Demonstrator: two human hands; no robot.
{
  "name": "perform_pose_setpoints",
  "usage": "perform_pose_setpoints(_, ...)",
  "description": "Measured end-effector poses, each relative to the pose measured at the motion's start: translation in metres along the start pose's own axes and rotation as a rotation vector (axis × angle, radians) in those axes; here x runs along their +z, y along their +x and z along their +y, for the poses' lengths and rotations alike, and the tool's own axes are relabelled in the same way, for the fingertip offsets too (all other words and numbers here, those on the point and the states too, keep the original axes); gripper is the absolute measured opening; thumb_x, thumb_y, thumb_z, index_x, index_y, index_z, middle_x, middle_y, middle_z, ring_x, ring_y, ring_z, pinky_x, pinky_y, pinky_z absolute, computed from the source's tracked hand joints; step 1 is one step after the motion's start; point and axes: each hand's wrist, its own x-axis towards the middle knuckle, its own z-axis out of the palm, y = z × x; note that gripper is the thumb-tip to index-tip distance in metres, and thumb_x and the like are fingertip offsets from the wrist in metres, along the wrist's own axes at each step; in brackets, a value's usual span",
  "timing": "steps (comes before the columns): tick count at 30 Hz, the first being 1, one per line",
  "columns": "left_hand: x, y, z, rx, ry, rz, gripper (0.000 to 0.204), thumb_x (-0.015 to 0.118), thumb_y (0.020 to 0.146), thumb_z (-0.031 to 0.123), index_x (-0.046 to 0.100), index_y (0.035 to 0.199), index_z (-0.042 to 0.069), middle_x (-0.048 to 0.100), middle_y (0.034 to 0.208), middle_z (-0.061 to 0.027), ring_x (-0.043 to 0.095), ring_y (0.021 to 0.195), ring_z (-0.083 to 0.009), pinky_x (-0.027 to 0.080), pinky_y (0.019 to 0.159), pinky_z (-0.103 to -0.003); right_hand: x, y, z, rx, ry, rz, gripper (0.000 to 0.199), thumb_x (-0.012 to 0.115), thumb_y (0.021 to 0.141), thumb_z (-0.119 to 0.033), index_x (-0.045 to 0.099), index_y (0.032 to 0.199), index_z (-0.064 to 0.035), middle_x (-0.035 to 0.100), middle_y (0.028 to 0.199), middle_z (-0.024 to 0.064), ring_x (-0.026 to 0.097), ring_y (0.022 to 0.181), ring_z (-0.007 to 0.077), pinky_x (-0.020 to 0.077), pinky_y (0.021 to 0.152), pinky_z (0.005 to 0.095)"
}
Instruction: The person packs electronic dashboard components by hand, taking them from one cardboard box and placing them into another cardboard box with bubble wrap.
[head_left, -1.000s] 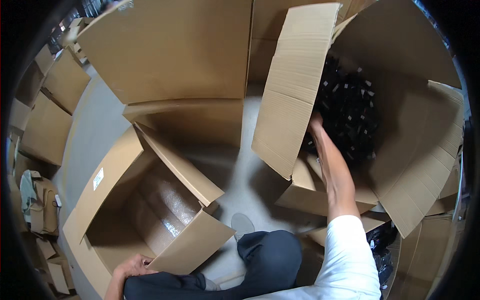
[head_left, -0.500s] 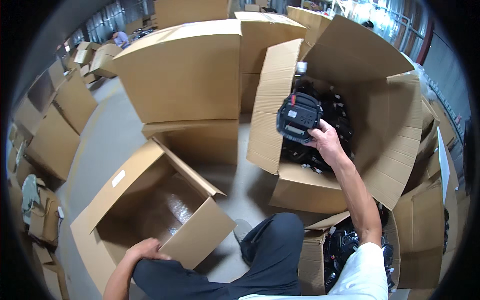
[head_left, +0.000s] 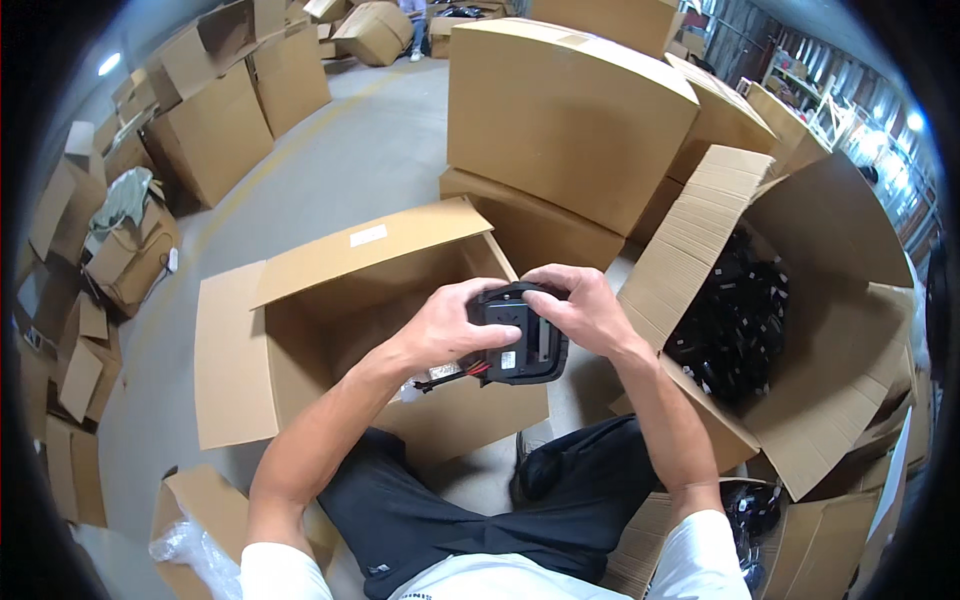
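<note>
In front of my chest, both hands hold a black plastic housing [head_left: 528,355] with a grilled panel, a small white label and red and black wires trailing from its lower left corner. My left hand [head_left: 445,328] grips its left side, thumb across the panel. On the opposite side my right hand [head_left: 588,308] is closed around the upper right edge, thumb on top. Below and behind the housing stands an open cardboard box [head_left: 300,370] with clear plastic wrap inside. To the right, a big open carton [head_left: 705,235] contains a heap of similar black parts [head_left: 728,320].
A closed large carton [head_left: 570,125] stands on another box ahead. At lower right, a smaller box holds more black parts [head_left: 752,510]. Bubble wrap [head_left: 190,548] spills from a box at lower left. Several cartons line the left side beyond the grey floor [head_left: 385,130].
My right hand has brought the housing from over the right carton to my middle. My left hand has left the open box's edge and taken hold too. The view has swung left.
</note>
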Motion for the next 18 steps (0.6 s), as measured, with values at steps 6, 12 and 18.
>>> perform_pose_setpoints(6, -0.023, -0.021, -0.076, -0.118, -0.372, 0.335, 0.059, 0.082, 0.091, 0.029, 0.058, 0.133, -0.004, 0.067, 0.118, -0.011, 0.064, 0.106, -0.0175, 0.055, 0.094, -0.033, 0.063, 0.01, 0.025, 0.174, 0.559, -0.219, 0.06, 0.079, 0.092, -0.035, 0.058, 0.135, 0.0017, 0.068, 0.12, 0.0107, 0.064, 0.11, 0.0172, 0.0528, 0.098, 0.0336)
perform_pose_setpoints(12, -0.016, -0.021, -0.086, -0.039, -0.13, 0.422, 0.056, 0.075, 0.095, 0.033, 0.057, 0.133, -0.006, 0.067, 0.118, -0.0176, 0.065, 0.108, -0.0237, 0.053, 0.097, -0.036, 0.072, 0.01, 0.042, 0.352, 0.532, -0.287, 0.058, 0.081, 0.091, -0.036, 0.06, 0.131, 0.0002, 0.071, 0.112, 0.0083, 0.067, 0.102, 0.0147, 0.0552, 0.093, 0.0316)
perform_pose_setpoints(18, 0.006, -0.033, -0.079, 0.146, 0.238, 0.588, 0.065, 0.081, 0.086, 0.019, 0.052, 0.14, -0.003, 0.054, 0.135, -0.022, 0.06, 0.121, -0.0368, 0.049, 0.106, -0.041, 0.062, 0.009, 0.031, 0.339, 0.461, -0.163, 0.055, 0.079, 0.092, -0.034, 0.061, 0.13, 0.0018, 0.072, 0.111, 0.0095, 0.067, 0.103, 0.0148, 0.0557, 0.091, 0.0311)
